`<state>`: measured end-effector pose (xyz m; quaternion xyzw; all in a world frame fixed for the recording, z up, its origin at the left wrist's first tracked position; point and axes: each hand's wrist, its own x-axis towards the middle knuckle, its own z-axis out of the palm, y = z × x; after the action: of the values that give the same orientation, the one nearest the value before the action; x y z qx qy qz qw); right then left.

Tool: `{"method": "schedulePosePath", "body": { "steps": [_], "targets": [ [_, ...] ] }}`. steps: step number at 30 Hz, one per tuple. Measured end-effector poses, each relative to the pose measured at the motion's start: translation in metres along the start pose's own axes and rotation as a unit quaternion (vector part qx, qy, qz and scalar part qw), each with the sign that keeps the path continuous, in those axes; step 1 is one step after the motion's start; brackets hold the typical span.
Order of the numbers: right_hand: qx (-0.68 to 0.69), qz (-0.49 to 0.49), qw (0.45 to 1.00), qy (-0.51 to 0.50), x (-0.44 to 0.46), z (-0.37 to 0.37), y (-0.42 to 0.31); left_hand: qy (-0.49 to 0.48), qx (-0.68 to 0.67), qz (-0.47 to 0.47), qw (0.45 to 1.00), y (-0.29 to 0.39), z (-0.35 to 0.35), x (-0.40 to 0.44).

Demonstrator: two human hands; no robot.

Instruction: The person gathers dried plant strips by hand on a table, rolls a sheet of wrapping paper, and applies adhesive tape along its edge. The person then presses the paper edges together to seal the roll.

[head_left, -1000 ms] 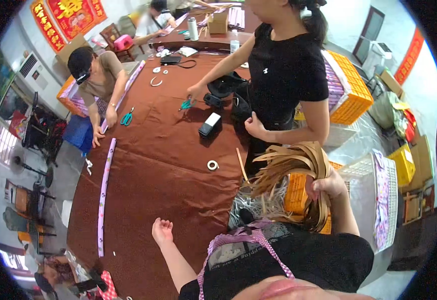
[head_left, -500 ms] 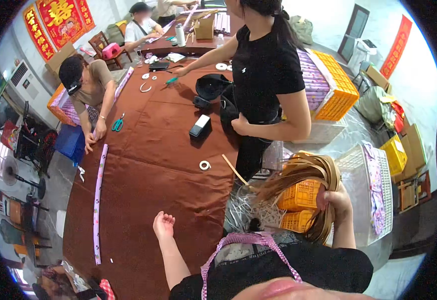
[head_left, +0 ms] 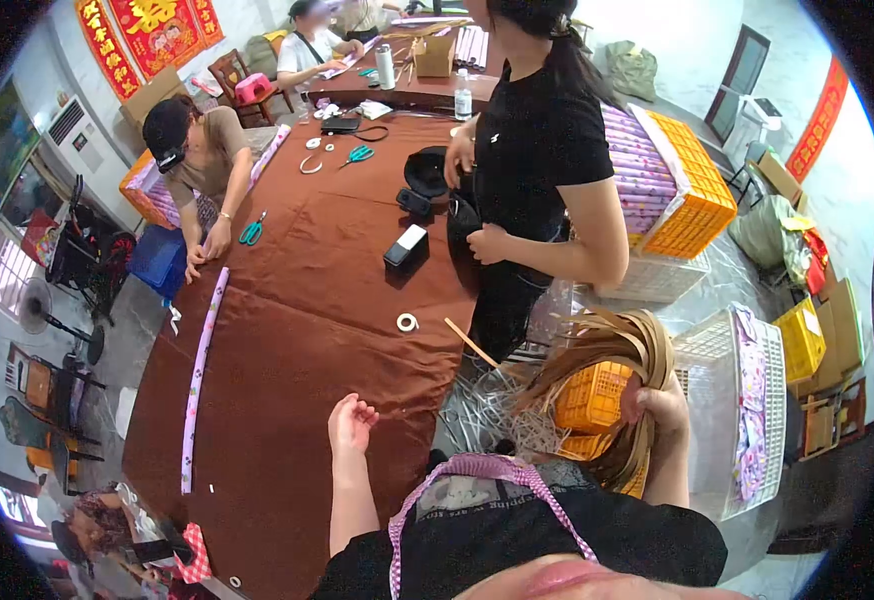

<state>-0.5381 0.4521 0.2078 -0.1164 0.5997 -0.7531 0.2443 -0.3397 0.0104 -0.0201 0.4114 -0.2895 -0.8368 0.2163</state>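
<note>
- One bundle of brown strips (head_left: 649,328) is being gripped by the right hand (head_left: 663,402), off the right side of the brown table (head_left: 287,400). The fingers are being wrapped tight around it, and its loose ends are being pointed toward the table.
- The left hand (head_left: 354,422) is being held over the near part of the table. Nothing is being gripped, and its fingers are being softly curled.
- Two orange baskets (head_left: 593,393) are being partly hidden by the bundle, right of the table.
- One long purple roll (head_left: 200,380) is being held up by the table, along its left side.
- Two pairs of blue-green scissors (head_left: 252,230) are being seen on the table, one at its left side and one farther back.
- One black box with a white top (head_left: 406,247), one white tape ring (head_left: 407,322) and one thin tan strip (head_left: 471,342) are being seen toward the table's right edge.
- Two hands of one person in a tan shirt (head_left: 219,150) are being held close together at the table's left edge.
- One person in a black shirt (head_left: 537,150) is being seen at the table's right edge.
</note>
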Motion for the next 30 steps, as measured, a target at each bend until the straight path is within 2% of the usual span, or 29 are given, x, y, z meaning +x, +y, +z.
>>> {"method": "schedulePosePath", "body": {
  "steps": [6, 8, 9, 11, 13, 14, 15, 17, 18, 20, 21, 22, 23, 24, 26, 28, 30],
  "targets": [
    [-0.013, -0.012, 0.999, -0.036, 0.008, 0.013, -0.004, 0.014, -0.034, 0.006, 0.999, 0.011, -0.013, -0.009],
    [-0.074, -0.053, 0.995, -0.04, 0.019, 0.028, -0.011, 0.013, -0.001, 0.052, 0.999, 0.018, -0.011, -0.017],
    [-0.076, -0.037, 0.996, -0.039, 0.024, 0.046, -0.025, -0.012, 0.023, 0.078, 0.997, 0.022, -0.008, -0.023],
    [-0.096, 0.003, 0.987, -0.128, 0.044, 0.067, -0.044, -0.048, 0.068, 0.098, 0.992, 0.031, 0.005, -0.036],
    [-0.083, -0.064, 0.978, -0.178, 0.069, 0.116, -0.054, -0.082, 0.116, 0.117, 0.983, 0.046, 0.03, -0.063],
    [-0.074, -0.096, 0.972, -0.204, 0.082, 0.14, -0.059, -0.147, 0.145, 0.142, 0.968, 0.055, 0.053, -0.087],
    [-0.132, -0.055, 0.967, -0.213, 0.096, 0.151, -0.059, -0.21, 0.173, 0.165, 0.948, 0.065, 0.071, -0.105],
    [-0.115, -0.031, 0.965, -0.232, 0.112, 0.198, -0.055, -0.288, 0.244, 0.287, 0.88, 0.085, 0.097, -0.12],
    [-0.121, 0.012, 0.96, -0.252, 0.112, 0.223, -0.064, -0.3, 0.209, 0.314, 0.876, 0.089, 0.106, -0.124],
    [-0.056, -0.047, 0.949, -0.307, 0.118, 0.259, -0.053, -0.308, 0.175, 0.345, 0.869, 0.101, 0.129, -0.131],
    [-0.012, -0.047, 0.941, -0.336, 0.12, 0.272, -0.048, -0.328, 0.181, 0.372, 0.849, 0.108, 0.144, -0.137],
    [0.021, -0.036, 0.946, -0.322, 0.116, 0.284, -0.047, -0.347, 0.186, 0.4, 0.828, 0.11, 0.154, -0.143],
    [-0.004, -0.046, 0.94, -0.338, 0.117, 0.293, -0.046, -0.35, 0.191, 0.334, 0.854, 0.109, 0.156, -0.148],
    [0.053, -0.042, 0.944, -0.324, 0.115, 0.303, -0.042, -0.345, 0.19, 0.335, 0.856, 0.108, 0.158, -0.158],
    [0.123, 0.004, 0.936, -0.329, 0.113, 0.309, -0.039, -0.33, 0.076, 0.207, 0.918, 0.106, 0.167, -0.186],
    [0.133, 0.015, 0.929, -0.344, 0.119, 0.308, -0.04, -0.316, 0.004, 0.181, 0.931, 0.094, 0.177, -0.208],
    [0.155, 0.036, 0.924, -0.349, 0.124, 0.315, -0.029, -0.321, -0.012, 0.107, 0.941, 0.08, 0.167, -0.213]
  ]
}}
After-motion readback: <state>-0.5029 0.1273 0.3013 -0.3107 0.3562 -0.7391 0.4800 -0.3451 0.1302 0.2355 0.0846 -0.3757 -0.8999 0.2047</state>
